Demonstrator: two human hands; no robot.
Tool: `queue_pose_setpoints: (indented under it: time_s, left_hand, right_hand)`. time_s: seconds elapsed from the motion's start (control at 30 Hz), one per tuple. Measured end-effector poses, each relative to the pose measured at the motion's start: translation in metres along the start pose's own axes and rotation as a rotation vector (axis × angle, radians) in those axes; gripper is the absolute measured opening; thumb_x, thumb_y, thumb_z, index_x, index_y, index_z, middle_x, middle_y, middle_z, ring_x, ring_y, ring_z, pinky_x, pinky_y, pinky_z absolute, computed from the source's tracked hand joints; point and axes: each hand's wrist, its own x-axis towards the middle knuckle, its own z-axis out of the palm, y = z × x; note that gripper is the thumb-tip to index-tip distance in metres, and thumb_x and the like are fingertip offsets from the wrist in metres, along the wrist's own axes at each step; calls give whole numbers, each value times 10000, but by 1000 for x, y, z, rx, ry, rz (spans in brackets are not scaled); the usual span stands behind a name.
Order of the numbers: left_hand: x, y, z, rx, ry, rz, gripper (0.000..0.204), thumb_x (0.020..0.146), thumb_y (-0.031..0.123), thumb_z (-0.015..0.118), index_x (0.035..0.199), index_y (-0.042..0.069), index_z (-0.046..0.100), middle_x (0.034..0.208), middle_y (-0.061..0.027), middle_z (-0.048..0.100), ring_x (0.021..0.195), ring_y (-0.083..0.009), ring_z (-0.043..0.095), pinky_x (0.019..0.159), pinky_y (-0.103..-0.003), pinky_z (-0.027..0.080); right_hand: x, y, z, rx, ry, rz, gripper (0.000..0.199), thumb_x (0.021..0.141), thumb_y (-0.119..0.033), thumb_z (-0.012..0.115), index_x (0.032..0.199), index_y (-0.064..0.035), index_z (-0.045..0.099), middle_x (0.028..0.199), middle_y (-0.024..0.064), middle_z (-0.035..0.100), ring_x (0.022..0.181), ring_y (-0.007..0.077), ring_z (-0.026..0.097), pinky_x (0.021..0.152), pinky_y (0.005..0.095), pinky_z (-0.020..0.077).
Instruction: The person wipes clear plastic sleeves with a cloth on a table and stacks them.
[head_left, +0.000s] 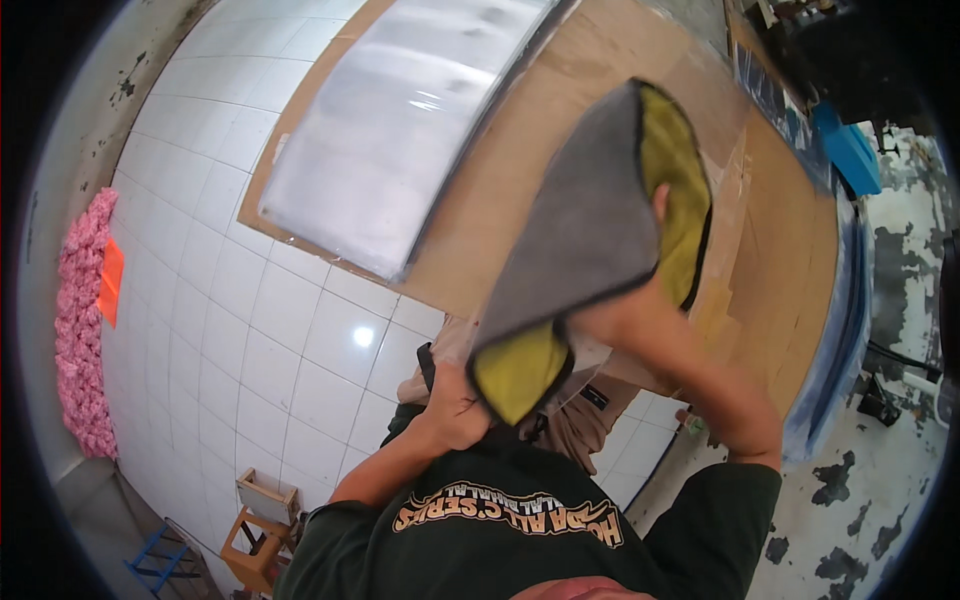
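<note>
A: We log the cloth (pixel 590 220): grey on one face, yellow on the other, dark piped edge, folded over. It hangs in front of us, above the cardboard (pixel 770 230) on the table, right of the shiny sheet (pixel 400 120).

B: Grip?

A: Right hand (pixel 625 320) is up under the fold; one fingertip shows at the yellow face, the rest are hidden inside, so we judge them wrapped in the cloth. Left hand (pixel 455 405) is closed on the near lower corner, where the yellow turns out.

B: Handling estimate?

A: We judge it light, soft and limp; it drapes over the hand and holds no shape of its own. Plush pile, so not slippery, not fragile. Best hold looks like the piped edge or a corner, pinched; a flat palm inside the fold spreads it.

B: Surroundings?

A: White tile floor (pixel 250 300) to the left, pink mat (pixel 85 320) at the far left wall.
</note>
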Motion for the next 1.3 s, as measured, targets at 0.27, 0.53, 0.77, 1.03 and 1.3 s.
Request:
queue_pose_setpoints:
  time_s: [0.27, 0.53, 0.77, 1.03, 1.3]
  left_hand:
    - [1, -7, 6, -111, -92, -25, 374, 1003, 209, 495, 882, -90, 685, 805, -147, 706, 735, -197, 689, 695, -292, 532]
    - [5, -3, 12, -339, -70, -168, 397, 1031, 214, 433, 956, -113, 645, 898, -167, 702, 755, -187, 691, 697, -270, 538]
    - [5, -9, 15, 5, 114, 159, 237, 924, 120, 552, 904, -92, 658, 851, -153, 700, 724, -198, 677, 685, -294, 513]
    - [-33, -17, -10, 233, 136, 195, 326, 923, 205, 581, 737, -55, 644, 635, -128, 622, 554, -194, 586, 519, -332, 435]
    - [-43, -33, -34, 91, 53, 111, 373, 957, 205, 519, 719, -54, 643, 605, -117, 569, 519, -204, 530, 503, -322, 406]
  right_hand:
    - [54, 216, 11, 216, 415, 410, 455, 937, -351, 442, 1301, -94, 536, 1335, 153, 523, 1265, 327, 455, 1085, 525, 275]
    - [-48, 136, -66, 203, 678, 508, 643, 801, -419, 645, 1307, -46, 511, 1340, 151, 468, 1254, 293, 398, 1017, 495, 280]
    - [-43, -67, -40, 343, -188, 17, 922, 695, -512, 692, 1437, -59, 384, 1535, 227, 230, 1446, 415, 144, 1090, 684, 57]
    - [8, 27, -17, -63, 30, 251, 947, 727, -500, 657, 1508, -124, 275, 1581, 184, 127, 1455, 410, 105, 1083, 697, 91]
    - [51, 202, -40, 251, 330, 937, 521, 898, -371, 518, 1352, -116, 504, 1428, 189, 449, 1330, 343, 402, 1092, 421, 308]
